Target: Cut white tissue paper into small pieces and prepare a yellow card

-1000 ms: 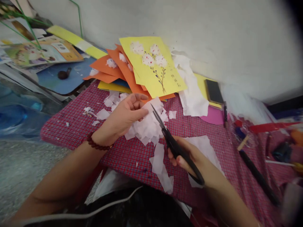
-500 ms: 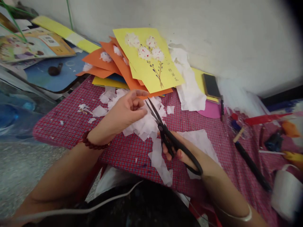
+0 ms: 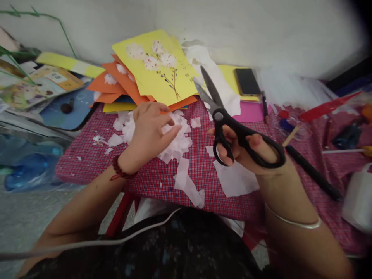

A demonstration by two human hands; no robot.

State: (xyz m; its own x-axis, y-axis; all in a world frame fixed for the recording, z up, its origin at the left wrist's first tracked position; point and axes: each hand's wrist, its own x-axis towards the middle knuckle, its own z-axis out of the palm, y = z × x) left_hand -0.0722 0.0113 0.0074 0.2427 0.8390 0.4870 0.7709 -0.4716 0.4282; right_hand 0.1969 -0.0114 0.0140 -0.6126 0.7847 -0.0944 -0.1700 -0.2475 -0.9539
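Observation:
My right hand [image 3: 247, 149] grips black-handled scissors [image 3: 218, 115], raised over the right part of the table with their blades spread apart and pointing toward the wall. My left hand [image 3: 149, 130], fingers loosely curved and thumb apart, is over a pile of small white paper pieces [image 3: 177, 141]. No held thing shows in it; whether its fingertips touch the pile I cannot tell. A jagged white paper strip [image 3: 187, 184] lies near the table's front edge. To its right, below the scissors, is a larger white paper sheet [image 3: 235, 179].
Behind the pile, a yellow card with white paper flowers [image 3: 165, 81] leans on orange cards [image 3: 109, 83]. A phone [image 3: 247, 82] rests on yellow paper at the back right. A black stick-like object [image 3: 314, 172] and a white container [image 3: 359, 199] are at the right.
My right hand has lifted the scissors up and to the right, away from my left hand, and their blades have spread wider. My left hand has lowered toward the paper pile, its fingers less curled.

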